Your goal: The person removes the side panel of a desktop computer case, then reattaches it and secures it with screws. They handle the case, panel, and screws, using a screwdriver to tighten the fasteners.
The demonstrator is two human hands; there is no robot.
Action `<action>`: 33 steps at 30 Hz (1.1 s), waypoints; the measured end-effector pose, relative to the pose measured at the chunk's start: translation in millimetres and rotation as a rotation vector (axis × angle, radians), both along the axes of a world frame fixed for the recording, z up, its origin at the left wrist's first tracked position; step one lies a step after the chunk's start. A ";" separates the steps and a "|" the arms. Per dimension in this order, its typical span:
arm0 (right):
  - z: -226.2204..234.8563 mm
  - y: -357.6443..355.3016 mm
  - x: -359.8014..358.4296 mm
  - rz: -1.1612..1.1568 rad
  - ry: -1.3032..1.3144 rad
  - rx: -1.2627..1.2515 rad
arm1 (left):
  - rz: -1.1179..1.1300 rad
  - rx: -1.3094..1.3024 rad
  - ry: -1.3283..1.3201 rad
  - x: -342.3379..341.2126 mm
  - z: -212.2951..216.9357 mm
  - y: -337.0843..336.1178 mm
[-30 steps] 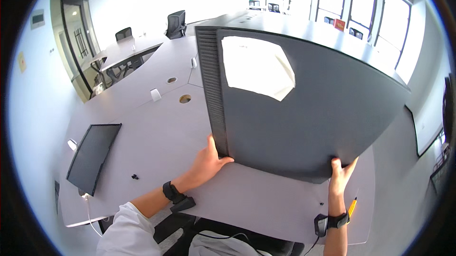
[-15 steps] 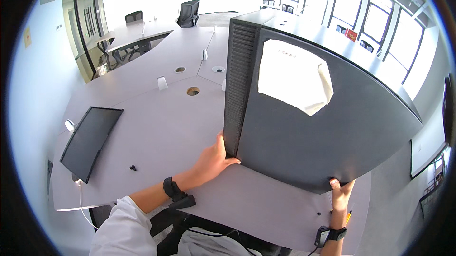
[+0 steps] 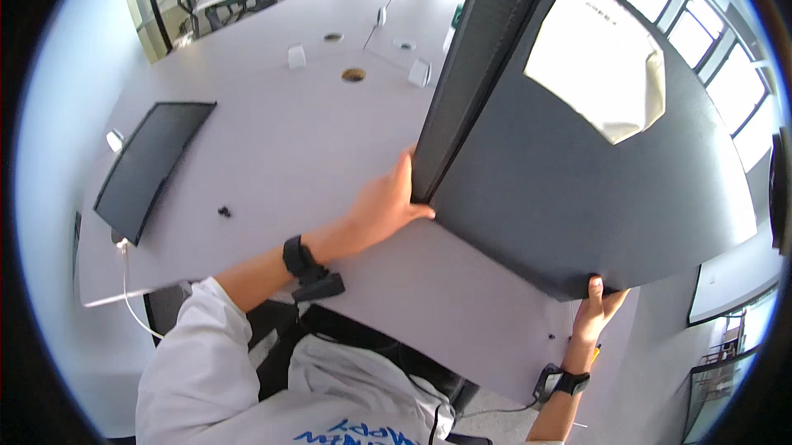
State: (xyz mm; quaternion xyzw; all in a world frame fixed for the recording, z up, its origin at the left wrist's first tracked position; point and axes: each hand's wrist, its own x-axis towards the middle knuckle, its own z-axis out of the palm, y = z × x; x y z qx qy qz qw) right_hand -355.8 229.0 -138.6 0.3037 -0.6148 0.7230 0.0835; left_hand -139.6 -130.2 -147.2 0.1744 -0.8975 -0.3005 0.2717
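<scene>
A large black computer tower case point(image 3: 569, 197) is held up over the right side of the desk, tilted, its ribbed edge panel point(image 3: 487, 49) facing left. My left hand point(image 3: 381, 207) grips the lower left corner, thumb on the near side. Below the lower right corner, my right hand point(image 3: 597, 311) supports the case with its thumb against the side; its other fingers are partly hidden. A creased white packet point(image 3: 601, 57) lies against the broad side panel. Both wrists wear black straps with small devices.
A dark flat panel like a monitor point(image 3: 155, 166) lies on the left of the grey desk point(image 3: 272, 156). Small black pieces point(image 3: 224, 211) lie near it. Beyond are a round cable hole point(image 3: 353, 75) and small white blocks point(image 3: 420, 73). A white cable point(image 3: 128, 280) hangs off the left edge.
The case has tipped, its top leaning further right, with both hands still holding it. The view has tilted downward, so the desk sits higher and more of my shirt shows.
</scene>
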 end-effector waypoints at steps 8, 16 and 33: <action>8.9 -4.1 7.9 -0.036 -0.037 -0.002 | 0.012 0.000 0.023 -0.4 4.1 2.8; 11.5 -8.4 7.0 -0.040 0.007 0.007 | 0.001 0.022 0.064 0.7 8.7 8.1; 10.4 -13.9 11.3 -0.244 0.214 0.178 | -0.008 -0.042 0.069 1.7 2.1 7.3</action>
